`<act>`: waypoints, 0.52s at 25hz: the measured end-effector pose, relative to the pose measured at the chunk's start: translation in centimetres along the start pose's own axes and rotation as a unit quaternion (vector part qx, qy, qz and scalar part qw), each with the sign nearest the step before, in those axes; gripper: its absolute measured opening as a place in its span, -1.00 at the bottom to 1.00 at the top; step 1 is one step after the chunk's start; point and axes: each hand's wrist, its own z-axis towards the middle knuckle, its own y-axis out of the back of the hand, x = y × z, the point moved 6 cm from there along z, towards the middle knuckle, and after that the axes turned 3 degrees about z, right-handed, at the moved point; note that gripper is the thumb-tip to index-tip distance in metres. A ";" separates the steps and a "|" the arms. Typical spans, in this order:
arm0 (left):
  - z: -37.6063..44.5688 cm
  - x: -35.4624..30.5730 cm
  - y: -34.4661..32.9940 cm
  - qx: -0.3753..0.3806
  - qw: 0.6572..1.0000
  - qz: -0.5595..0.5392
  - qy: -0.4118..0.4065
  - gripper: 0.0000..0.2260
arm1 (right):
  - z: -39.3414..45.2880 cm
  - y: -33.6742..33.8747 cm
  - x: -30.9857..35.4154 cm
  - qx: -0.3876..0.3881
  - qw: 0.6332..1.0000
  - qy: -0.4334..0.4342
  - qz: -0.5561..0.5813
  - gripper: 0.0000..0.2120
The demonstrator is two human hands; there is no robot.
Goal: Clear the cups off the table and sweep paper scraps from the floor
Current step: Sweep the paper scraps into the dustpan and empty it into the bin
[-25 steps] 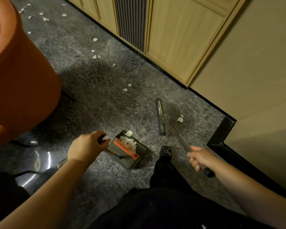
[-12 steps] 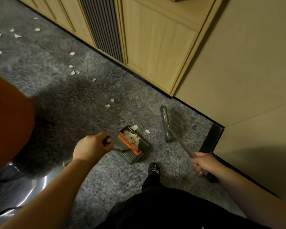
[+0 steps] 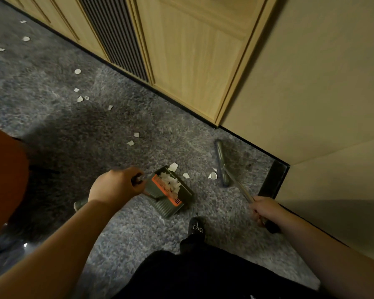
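Note:
A dark green dustpan [image 3: 171, 202] with an orange comb edge rests on the grey carpet, with several white paper scraps inside it. My left hand [image 3: 115, 186] grips its handle. My right hand [image 3: 266, 209] grips the long handle of a broom, whose narrow head [image 3: 221, 162] lies on the carpet right of the pan. Two scraps [image 3: 212, 175] lie between the pan's mouth and the broom head. More scraps [image 3: 130, 143] trail away to the upper left across the carpet.
Light wooden cabinets [image 3: 192, 57] with a slatted vent run along the far side, and a beige wall [image 3: 322, 93] closes in on the right. An orange chair [image 3: 4, 173] stands at the left. My dark trouser leg and shoe [image 3: 195, 227] are below the pan.
The view has swung right and the orange chair takes up less of the frame. The broom head has swept scraps leftward toward the dustpan's mouth. Both hands keep their grips.

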 end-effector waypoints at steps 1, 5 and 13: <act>0.1 -0.1 0.2 -0.003 1.000 0.002 -0.013 -0.81 | 0.4 -0.2 0.3 0.003 1.000 -0.003 -0.013 -0.82; 0.4 0.0 0.9 -0.005 0.999 0.000 -0.046 -0.88 | 1.8 -1.4 1.6 0.017 0.998 0.006 -0.068 -0.87; 1.8 0.7 0.7 0.031 0.998 -0.018 -0.045 -0.87 | 2.7 -7.3 3.8 0.073 0.985 0.012 -0.159 -0.70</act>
